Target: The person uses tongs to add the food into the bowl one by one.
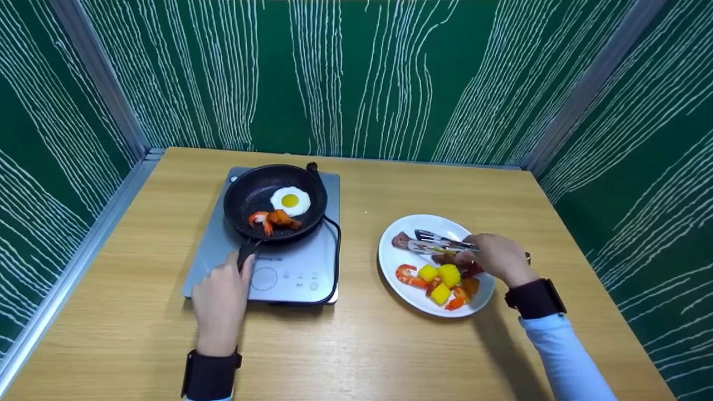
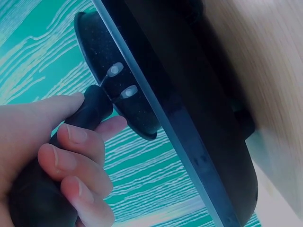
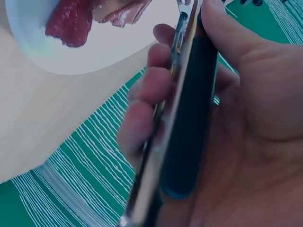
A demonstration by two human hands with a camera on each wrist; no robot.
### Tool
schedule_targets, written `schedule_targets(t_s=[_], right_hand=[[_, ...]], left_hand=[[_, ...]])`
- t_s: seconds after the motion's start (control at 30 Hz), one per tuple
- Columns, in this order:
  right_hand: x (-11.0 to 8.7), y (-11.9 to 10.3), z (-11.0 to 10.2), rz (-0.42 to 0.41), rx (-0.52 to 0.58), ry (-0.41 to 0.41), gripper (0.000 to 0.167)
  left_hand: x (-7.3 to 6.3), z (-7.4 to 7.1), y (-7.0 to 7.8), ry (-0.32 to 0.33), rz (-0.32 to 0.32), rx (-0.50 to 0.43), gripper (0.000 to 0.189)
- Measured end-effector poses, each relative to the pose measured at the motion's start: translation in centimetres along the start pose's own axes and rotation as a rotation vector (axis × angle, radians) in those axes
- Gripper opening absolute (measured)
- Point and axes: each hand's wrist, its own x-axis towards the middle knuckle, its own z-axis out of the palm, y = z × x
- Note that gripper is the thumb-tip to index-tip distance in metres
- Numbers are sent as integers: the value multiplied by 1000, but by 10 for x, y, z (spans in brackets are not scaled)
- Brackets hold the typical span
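Note:
My left hand point(image 1: 220, 292) grips the black handle point(image 2: 90, 109) of a frying pan point(image 1: 248, 192) on an induction cooker point(image 1: 211, 245). Inside the pan lie a fried egg point(image 1: 290, 200), a shrimp point(image 1: 259, 218) and an orange-brown food piece point(image 1: 284, 220). Over at the right, my right hand point(image 1: 501, 256) holds metal tongs point(image 1: 431, 245) with dark grips, fingers curled round them in the right wrist view. The tongs' slotted ends reach over a white plate point(image 1: 390, 267), close to a reddish-brown meat piece point(image 1: 401, 240). Their ends partly cover other meat there.
Yellow corn chunks point(image 1: 448, 274), a shrimp point(image 1: 409, 275) and other orange pieces share the plate. A black cord point(image 1: 338, 250) runs down the cooker's right side. The wooden table point(image 1: 356, 345) is bounded by green walls point(image 1: 367, 83) with white lines.

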Motion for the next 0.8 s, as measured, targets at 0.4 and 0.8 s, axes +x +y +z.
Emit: schedule_targets(t_s=[0.4, 0.8], right_hand=[[-8, -3, 11, 46, 30, 31, 50], [-23, -11, 20, 104, 97, 84, 46]], left_hand=[[0, -1, -1, -12, -3, -12, 37], [-2, 0, 0, 6, 17, 2, 37]])
